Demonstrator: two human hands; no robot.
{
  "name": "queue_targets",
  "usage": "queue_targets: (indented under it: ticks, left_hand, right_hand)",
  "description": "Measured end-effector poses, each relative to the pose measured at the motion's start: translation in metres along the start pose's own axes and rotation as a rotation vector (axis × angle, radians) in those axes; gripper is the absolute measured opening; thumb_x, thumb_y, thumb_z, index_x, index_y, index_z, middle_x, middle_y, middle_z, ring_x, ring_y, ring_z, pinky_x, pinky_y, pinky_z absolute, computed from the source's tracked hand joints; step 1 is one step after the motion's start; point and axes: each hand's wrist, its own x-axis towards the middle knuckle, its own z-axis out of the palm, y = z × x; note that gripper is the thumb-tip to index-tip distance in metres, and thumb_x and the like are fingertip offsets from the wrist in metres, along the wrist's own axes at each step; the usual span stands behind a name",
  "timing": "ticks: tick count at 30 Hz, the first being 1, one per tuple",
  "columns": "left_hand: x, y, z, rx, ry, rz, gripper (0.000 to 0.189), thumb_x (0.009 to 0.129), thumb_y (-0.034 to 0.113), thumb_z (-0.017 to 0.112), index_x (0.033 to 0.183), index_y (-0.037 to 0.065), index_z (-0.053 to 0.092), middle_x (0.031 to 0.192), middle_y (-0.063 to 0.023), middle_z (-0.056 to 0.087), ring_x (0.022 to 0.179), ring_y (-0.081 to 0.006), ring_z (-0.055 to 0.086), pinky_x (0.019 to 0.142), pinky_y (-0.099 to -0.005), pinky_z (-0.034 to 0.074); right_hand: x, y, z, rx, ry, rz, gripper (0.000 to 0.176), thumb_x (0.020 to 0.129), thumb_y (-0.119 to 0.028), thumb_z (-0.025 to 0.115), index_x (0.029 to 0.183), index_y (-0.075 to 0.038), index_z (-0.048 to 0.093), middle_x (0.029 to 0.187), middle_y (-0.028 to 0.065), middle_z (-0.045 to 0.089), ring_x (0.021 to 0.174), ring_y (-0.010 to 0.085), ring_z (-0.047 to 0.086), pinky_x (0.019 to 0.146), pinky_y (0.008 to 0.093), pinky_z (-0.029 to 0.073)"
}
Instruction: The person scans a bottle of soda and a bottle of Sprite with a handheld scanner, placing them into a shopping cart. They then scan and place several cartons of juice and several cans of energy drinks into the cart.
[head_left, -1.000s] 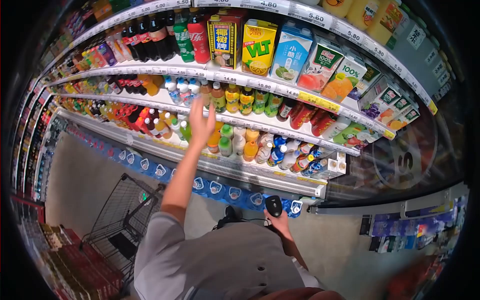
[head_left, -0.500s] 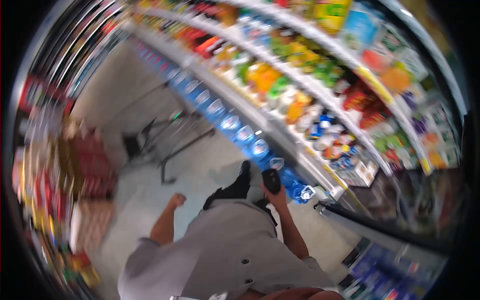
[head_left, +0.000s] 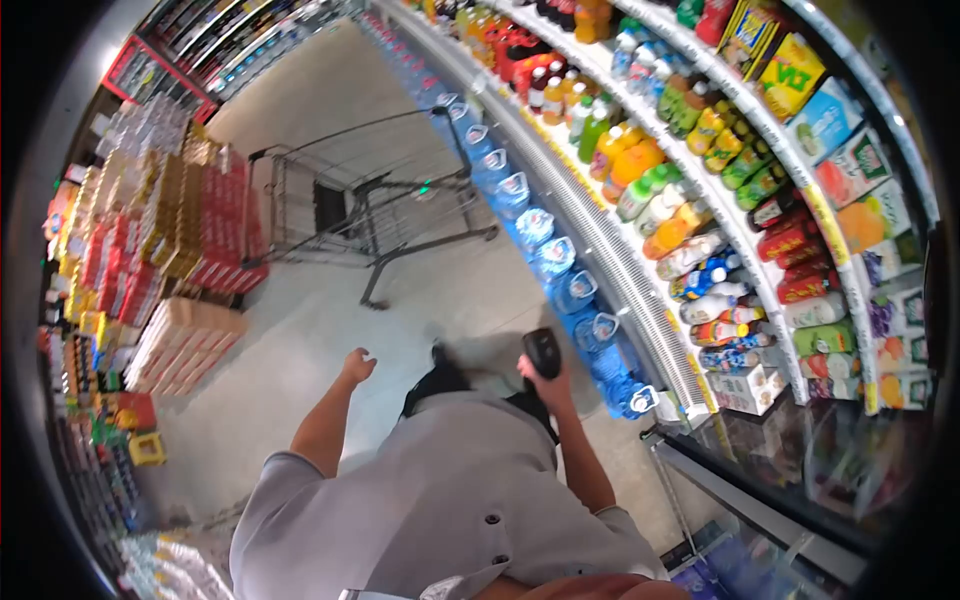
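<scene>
My right hand [head_left: 550, 383] is wrapped round a black handheld scanner [head_left: 542, 353], its rounded head tilted up in front of my body. The scanner hides most of its own handle. Beside it on the floor runs a row of large blue water bottles [head_left: 575, 290], apart from the hand. On the other side my left hand [head_left: 359, 366] hangs over the floor with nothing in it, its fingers loosely bent and a little apart. Ahead stands a grey metal shopping cart [head_left: 370, 215], which neither hand touches.
An open cooler shelf [head_left: 640, 170] full of drinks and packets curves along the right. At the left are stacked red and gold cases [head_left: 215, 215] and a pale carton stack [head_left: 190, 345]. A cooler door [head_left: 760, 500] stands at the lower right.
My view has turned, so the shelves, cases and cart sit further right and the picture is sharper. My right hand still holds the scanner; my left hand's fingers look slightly looser.
</scene>
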Motion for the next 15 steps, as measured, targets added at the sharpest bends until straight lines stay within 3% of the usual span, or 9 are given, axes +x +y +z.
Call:
queue_targets:
  ticks: [3, 8, 9, 11, 13, 15]
  left_hand:
    - [0.046, 0.035, -0.011, 0.012, 0.027, 0.112, 0.053, 0.082, 0.033, 0.073, 0.124, 0.003, 0.064, 0.122, -0.0265, 0.065, 0.117, -0.042, 0.06, 0.102, -0.0467, 0.049]
    - [0.086, 0.077, -0.057, -0.032, 0.175, 0.321, 0.053, 0.086, 0.029, 0.071, 0.129, 0.002, 0.059, 0.129, -0.0266, 0.06, 0.121, -0.0421, 0.057, 0.105, -0.0468, 0.046]
    - [0.1, 0.075, -0.064, -0.052, 0.17, 0.347, 0.053, 0.086, 0.029, 0.071, 0.129, 0.002, 0.059, 0.129, -0.0266, 0.06, 0.121, -0.0421, 0.057, 0.105, -0.0468, 0.046]
    - [0.131, 0.05, -0.057, -0.179, 0.167, 0.491, 0.054, 0.086, 0.027, 0.07, 0.132, 0.002, 0.057, 0.126, -0.0268, 0.061, 0.119, -0.0433, 0.058, 0.103, -0.0478, 0.047]
    - [0.151, 0.023, -0.044, -0.183, 0.12, 0.495, 0.055, 0.085, 0.026, 0.07, 0.132, 0.002, 0.055, 0.126, -0.0268, 0.061, 0.119, -0.0434, 0.058, 0.103, -0.048, 0.048]
    - [0.149, -0.006, -0.034, -0.149, 0.068, 0.488, 0.056, 0.085, 0.024, 0.07, 0.133, 0.001, 0.053, 0.126, -0.0269, 0.061, 0.117, -0.0444, 0.059, 0.101, -0.049, 0.048]
  right_hand:
    - [-0.026, -0.024, 0.026, -0.055, 0.036, 0.083, 0.029, 0.08, -0.018, 0.087, 0.101, -0.003, 0.075, 0.094, 0.0041, 0.075, 0.086, 0.0128, 0.07, 0.079, 0.0303, 0.056]
    - [-0.035, -0.03, 0.091, -0.255, 0.093, 0.06, 0.019, 0.086, -0.019, 0.081, 0.094, -0.003, 0.075, 0.081, 0.0021, 0.072, 0.074, 0.0112, 0.067, 0.067, 0.0295, 0.052]
    - [-0.039, -0.045, 0.111, -0.376, 0.117, 0.064, 0.019, 0.087, -0.021, 0.08, 0.092, -0.003, 0.075, 0.078, 0.0016, 0.071, 0.073, 0.0106, 0.066, 0.066, 0.0291, 0.051]
    - [-0.039, -0.036, 0.142, -0.273, 0.11, 0.048, 0.031, 0.084, -0.03, 0.083, 0.092, -0.002, 0.074, 0.078, 0.0066, 0.072, 0.074, 0.012, 0.066, 0.07, 0.0333, 0.053]
    - [-0.048, -0.074, 0.174, -0.503, 0.027, 0.026, 0.033, 0.084, -0.031, 0.083, 0.095, -0.002, 0.074, 0.082, 0.0095, 0.074, 0.077, 0.0138, 0.069, 0.072, 0.0335, 0.055]
    - [-0.052, -0.085, 0.197, -0.544, -0.004, -0.059, 0.035, 0.084, -0.031, 0.083, 0.1, -0.002, 0.073, 0.087, 0.0108, 0.075, 0.081, 0.0168, 0.072, 0.075, 0.0337, 0.055]
